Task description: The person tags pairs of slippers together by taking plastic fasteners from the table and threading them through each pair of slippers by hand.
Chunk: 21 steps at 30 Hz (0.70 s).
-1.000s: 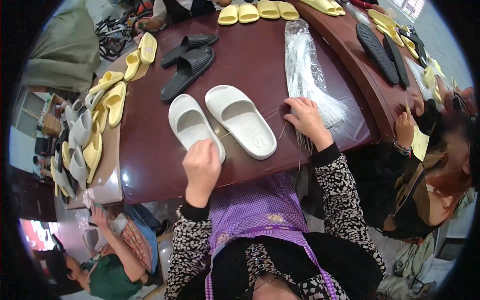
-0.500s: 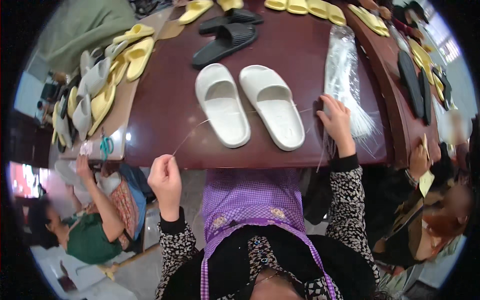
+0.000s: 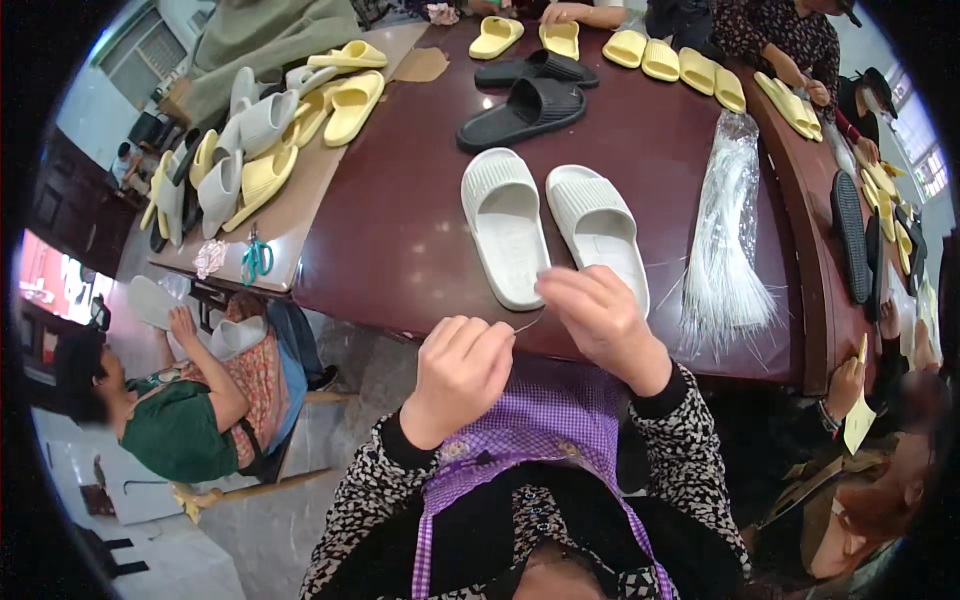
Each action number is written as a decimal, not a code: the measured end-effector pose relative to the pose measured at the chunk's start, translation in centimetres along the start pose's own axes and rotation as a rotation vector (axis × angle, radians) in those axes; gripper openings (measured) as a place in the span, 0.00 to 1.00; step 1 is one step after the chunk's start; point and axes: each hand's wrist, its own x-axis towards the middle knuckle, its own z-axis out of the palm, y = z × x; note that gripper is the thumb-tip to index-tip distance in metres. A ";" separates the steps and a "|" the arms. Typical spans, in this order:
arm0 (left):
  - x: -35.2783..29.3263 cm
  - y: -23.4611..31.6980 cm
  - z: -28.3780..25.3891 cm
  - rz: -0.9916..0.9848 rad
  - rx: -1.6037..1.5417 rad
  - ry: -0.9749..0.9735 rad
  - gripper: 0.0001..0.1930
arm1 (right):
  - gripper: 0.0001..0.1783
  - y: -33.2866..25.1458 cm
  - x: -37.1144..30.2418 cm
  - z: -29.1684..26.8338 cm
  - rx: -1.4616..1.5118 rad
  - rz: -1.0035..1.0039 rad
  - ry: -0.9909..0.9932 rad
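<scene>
Closed in a pinch, my left hand (image 3: 460, 378) holds one end of a thin, pale strand (image 3: 527, 326) in front of the table edge. My right hand (image 3: 605, 325) hovers beside it, over the heel ends of two off-white slide slippers; its fingertips are smeared by motion, so their grip cannot be made out. The left slipper (image 3: 515, 250) and the right slipper (image 3: 612, 255) lie side by side with toes pointing away from me. Part of the right slipper's heel is hidden behind my right hand. The rest of the strand's path is too thin to follow.
A clear bag of white strands (image 3: 728, 240) lies to the right. Black slippers (image 3: 525, 112) sit beyond the white pair. Yellow slippers (image 3: 660, 60) line the far edge. Scissors (image 3: 257, 258) and piled slippers (image 3: 265, 125) are at left. Co-workers (image 3: 190, 405) sit on both sides.
My hands were wide apart with the strand stretched across the slippers; now they have come close together at the near edge. The whole view has shifted, so the table appears further right.
</scene>
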 end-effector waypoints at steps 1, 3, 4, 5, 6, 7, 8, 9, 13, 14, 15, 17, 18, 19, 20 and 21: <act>0.2 -0.1 -0.2 0.013 0.004 0.002 0.06 | 0.18 0.2 0.0 0.2 0.030 -0.021 -0.020; 0.4 -0.4 -0.4 0.020 0.007 0.049 0.07 | 0.19 0.2 -0.2 0.2 0.079 -0.050 -0.065; 0.5 -0.6 -0.5 0.023 0.005 0.072 0.07 | 0.19 0.2 -0.2 0.2 0.067 -0.046 -0.055; 0.7 -0.8 -0.5 0.038 -0.003 0.069 0.07 | 0.17 0.1 -0.2 0.2 0.129 -0.027 -0.061; 0.9 -0.9 -0.5 0.038 0.008 0.083 0.07 | 0.15 0.0 -0.1 0.3 0.192 -0.007 -0.066; 1.2 -1.1 -0.5 0.034 0.020 0.100 0.07 | 0.14 -0.1 0.1 0.2 0.256 0.010 -0.074; 1.4 -1.3 -0.5 0.030 0.032 0.117 0.07 | 0.14 -0.4 0.1 0.1 0.245 0.013 -0.067; 1.6 -1.4 -0.5 0.040 0.024 0.116 0.07 | 0.12 -0.8 -0.2 0.1 0.354 0.150 -0.051; 2.3 -1.8 -0.7 0.045 0.116 0.156 0.07 | 0.08 -1.4 -0.7 -0.9 0.562 0.443 -0.046; 2.3 -2.0 -0.9 0.052 0.119 0.148 0.08 | 0.08 -1.3 -0.7 -1.4 0.555 0.460 -0.085; 2.3 -2.2 -1.0 0.059 0.124 0.140 0.08 | 0.07 -1.3 -0.7 -1.7 0.548 0.476 -0.123; 2.7 -2.1 -1.0 0.068 0.125 0.132 0.09 | 0.07 -1.3 -0.4 -1.7 0.556 0.498 -0.120; 3.2 -1.5 -1.0 0.032 0.084 0.214 0.11 | 0.06 -1.3 -0.1 -1.7 0.564 0.519 -0.118; 3.6 -0.9 -0.9 -0.005 0.043 0.295 0.13 | 0.06 -1.4 0.1 -1.8 0.573 0.540 -0.116; 3.9 -0.4 -0.7 -0.043 0.001 0.375 0.15 | 0.06 -1.5 0.3 -2.0 0.569 0.544 -0.113; 3.8 -0.3 -0.2 -0.041 -0.005 0.372 0.15 | 0.05 -1.8 0.7 -2.5 0.679 0.597 -0.068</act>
